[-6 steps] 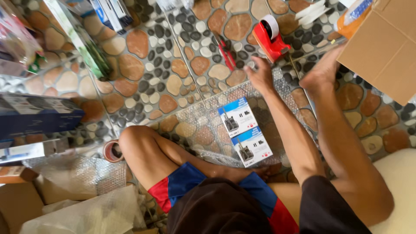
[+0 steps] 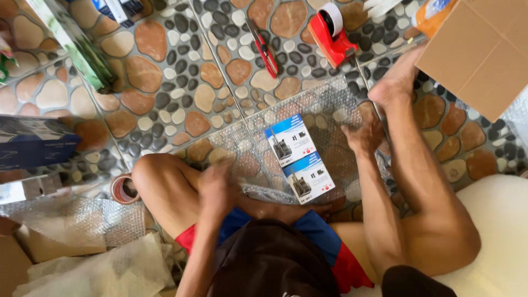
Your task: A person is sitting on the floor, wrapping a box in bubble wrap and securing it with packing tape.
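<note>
Two small product boxes [image 2: 300, 162], white with blue tops and a dark pictured item on each: they lie end to end, touching, on the bubble wrap sheet [image 2: 330, 104] between my knees.

Brown cardboard box [image 2: 484, 52], top right, flaps open, beside my foot.

Dark blue flat box [image 2: 33, 142], far left edge, on the tiles.

Long green-and-white carton [image 2: 69, 41], upper left, lying slantwise.

Blue-and-white packages [image 2: 118, 8], top edge, mostly cut off.

Orange packet with a pale label [image 2: 434, 14], top right, behind the cardboard box.

Plain cardboard [image 2: 11, 264], bottom left corner, under loose wrap.
</note>
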